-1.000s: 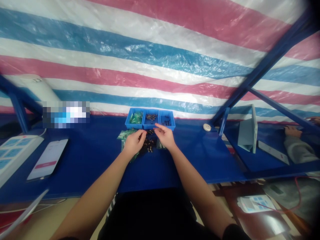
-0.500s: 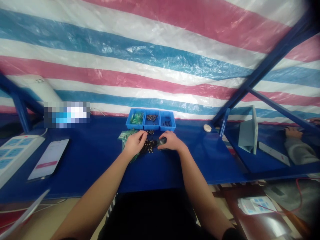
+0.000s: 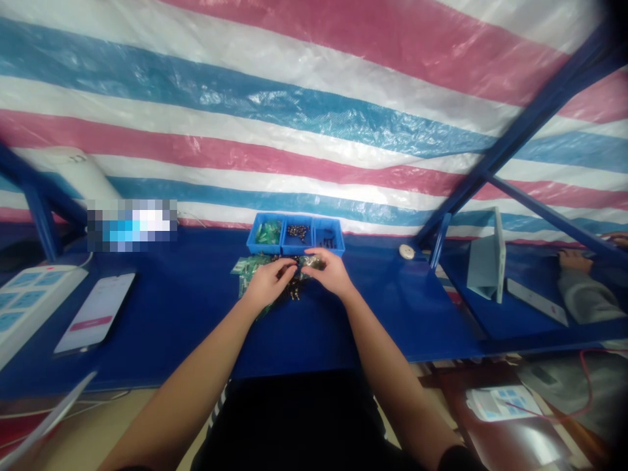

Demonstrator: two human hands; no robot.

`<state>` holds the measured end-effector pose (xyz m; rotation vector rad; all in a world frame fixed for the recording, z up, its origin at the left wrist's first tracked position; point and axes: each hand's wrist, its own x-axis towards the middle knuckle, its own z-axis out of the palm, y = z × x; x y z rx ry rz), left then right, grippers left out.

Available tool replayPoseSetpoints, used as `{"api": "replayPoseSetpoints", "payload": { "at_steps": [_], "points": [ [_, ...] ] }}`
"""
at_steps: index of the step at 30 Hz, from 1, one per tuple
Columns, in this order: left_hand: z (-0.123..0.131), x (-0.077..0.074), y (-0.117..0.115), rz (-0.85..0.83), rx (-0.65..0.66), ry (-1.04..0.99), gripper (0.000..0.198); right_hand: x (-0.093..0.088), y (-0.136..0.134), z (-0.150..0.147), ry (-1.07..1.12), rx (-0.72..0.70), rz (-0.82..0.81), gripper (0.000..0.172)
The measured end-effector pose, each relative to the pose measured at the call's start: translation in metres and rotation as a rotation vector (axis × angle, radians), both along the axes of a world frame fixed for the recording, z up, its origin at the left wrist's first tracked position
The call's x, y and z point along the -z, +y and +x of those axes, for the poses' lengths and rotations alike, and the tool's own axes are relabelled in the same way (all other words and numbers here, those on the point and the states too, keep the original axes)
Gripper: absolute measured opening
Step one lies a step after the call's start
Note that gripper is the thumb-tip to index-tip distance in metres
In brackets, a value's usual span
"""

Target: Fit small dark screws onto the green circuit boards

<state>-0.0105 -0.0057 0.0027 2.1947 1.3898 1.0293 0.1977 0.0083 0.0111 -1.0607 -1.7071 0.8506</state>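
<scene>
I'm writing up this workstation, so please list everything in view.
blue bench: one, blue, under everything listed here unless noted
parts tray: one, blue, three compartments holding green, brass-and-black and black parts, back centre
small brass-and-black parts: many, loose, between the hands
clear bags of green parts: several, count unclear, under and left of the left hand
power strip: one, white, left edge
smartphone: one, white screen with pink bar, left
round disc: one, white, right of the tray
folded stand: one, pale blue, upright, right
striped tarpaulin: one, red, white and blue, behind the bench
steel frame bars: several, blue, both sides
co-worker's hand: one clearly seen, grey sleeve, far right
left hand: one, over the bags
right hand: one, at a small clear bag
</scene>
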Motion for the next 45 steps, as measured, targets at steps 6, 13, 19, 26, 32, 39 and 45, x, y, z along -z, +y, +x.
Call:
{"api": "replayPoseSetpoints", "payload": {
  "at_steps": [6, 13, 19, 26, 32, 39, 45],
  "points": [
    [-0.001, 0.005, 0.002, 0.010, 0.019, -0.050, 0.030, 0.008, -0.003, -0.013, 0.077, 0.003, -0.042, 0.039],
    [-0.001, 0.004, 0.002, 0.017, 0.052, -0.118, 0.025, 0.009, -0.004, -0.015, 0.145, -0.029, -0.074, 0.039],
    [-0.002, 0.004, 0.002, 0.057, 0.017, -0.151, 0.022, 0.007, -0.004, -0.017, 0.170, 0.050, -0.058, 0.035],
    [-0.001, 0.003, 0.002, -0.021, -0.003, -0.310, 0.021, -0.001, -0.003, -0.013, 0.166, 0.109, 0.010, 0.026],
    [-0.002, -0.003, -0.002, -0.026, 0.051, -0.341, 0.026, 0.005, 0.000, -0.016, 0.311, 0.068, -0.105, 0.028],
    [0.001, -0.002, 0.000, 0.039, -0.044, -0.290, 0.024, 0.009, 0.002, -0.017, 0.337, 0.084, -0.106, 0.037],
    [0.003, -0.003, -0.001, -0.011, -0.073, -0.311, 0.039, 0.011, 0.005, -0.017, 0.321, 0.071, -0.127, 0.027]
  ]
}}
